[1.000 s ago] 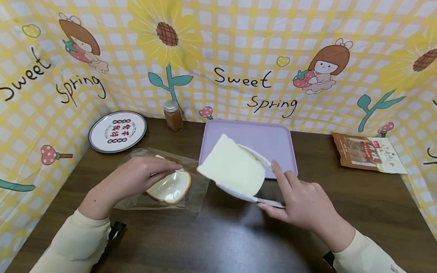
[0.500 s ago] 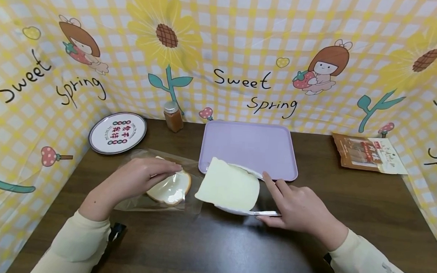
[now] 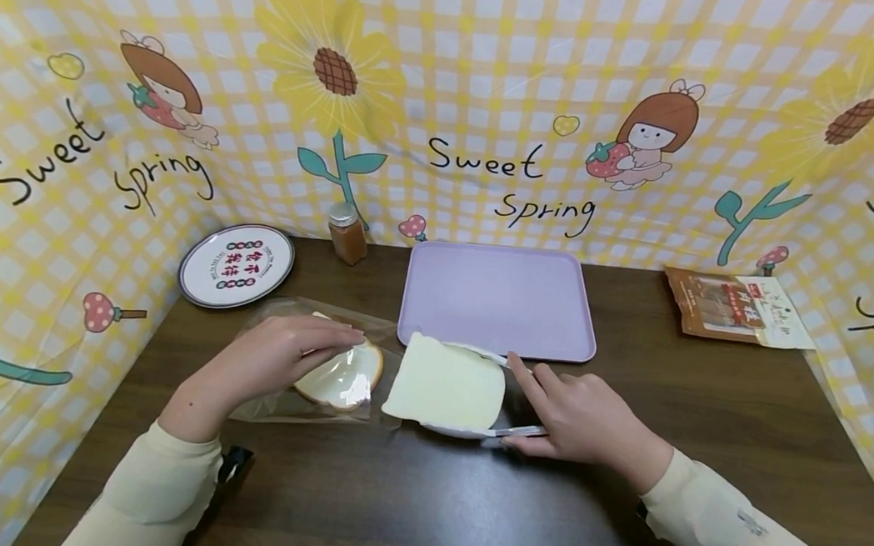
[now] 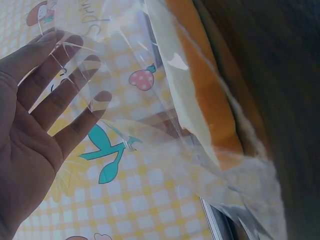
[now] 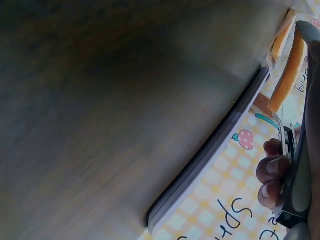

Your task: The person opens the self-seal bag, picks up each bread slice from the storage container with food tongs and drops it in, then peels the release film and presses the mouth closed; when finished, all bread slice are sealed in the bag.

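Observation:
Thumb and index finger of my left hand (image 3: 274, 355) pinch the upper film of a clear plastic bag (image 4: 250, 190), and the other fingers spread behind it in the left wrist view. Inside the bag lies bread with a brown crust (image 3: 344, 377). My right hand (image 3: 586, 416) grips a pair of tongs (image 3: 521, 432) with white and metallic arms. Between the tong arms is a slice of white bread (image 3: 445, 384), pale face up, its left edge right by the bag. The right wrist view shows that slice's crust (image 5: 290, 72) edge-on.
A lilac tray (image 3: 499, 302) lies behind the slice. At the back left are a printed plate (image 3: 210, 292) and a spice jar (image 3: 347, 238) with a metal lid. A brown and white food packet (image 3: 735, 308) lies at the right. Patterned cloth (image 3: 487, 67) surrounds the dark wooden table (image 3: 423, 506).
My right hand has brought the tongs and bread slice down, toward me and slightly left, off the tray's area to beside the bag. The left hand and bag stay put.

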`<state>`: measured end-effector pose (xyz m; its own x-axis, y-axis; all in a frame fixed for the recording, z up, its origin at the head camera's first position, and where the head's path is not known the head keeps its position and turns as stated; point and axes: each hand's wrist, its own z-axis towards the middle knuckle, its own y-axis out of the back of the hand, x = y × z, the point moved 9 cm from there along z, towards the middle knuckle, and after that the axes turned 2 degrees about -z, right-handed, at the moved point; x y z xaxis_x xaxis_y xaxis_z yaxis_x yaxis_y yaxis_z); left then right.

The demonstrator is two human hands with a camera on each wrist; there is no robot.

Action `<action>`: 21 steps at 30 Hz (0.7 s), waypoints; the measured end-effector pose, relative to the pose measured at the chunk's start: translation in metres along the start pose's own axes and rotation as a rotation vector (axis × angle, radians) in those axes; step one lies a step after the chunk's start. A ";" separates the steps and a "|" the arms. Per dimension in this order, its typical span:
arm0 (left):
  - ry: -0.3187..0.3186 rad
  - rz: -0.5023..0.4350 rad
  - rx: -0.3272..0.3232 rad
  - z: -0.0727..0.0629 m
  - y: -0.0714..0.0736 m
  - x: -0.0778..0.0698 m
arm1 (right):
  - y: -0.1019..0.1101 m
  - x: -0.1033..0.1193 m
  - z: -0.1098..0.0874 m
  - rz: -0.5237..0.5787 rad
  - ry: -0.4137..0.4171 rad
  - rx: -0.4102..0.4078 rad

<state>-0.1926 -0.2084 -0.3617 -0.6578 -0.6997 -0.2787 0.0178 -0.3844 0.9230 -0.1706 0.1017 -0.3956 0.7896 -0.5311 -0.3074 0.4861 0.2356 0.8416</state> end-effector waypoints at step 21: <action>0.002 -0.004 0.012 0.001 0.001 -0.002 | -0.023 0.007 0.022 0.016 -0.018 0.142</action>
<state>-0.1918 -0.2072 -0.3604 -0.6562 -0.6994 -0.2834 0.0055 -0.3800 0.9250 -0.1847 0.0746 -0.4068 0.7891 -0.5434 -0.2864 0.4148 0.1274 0.9009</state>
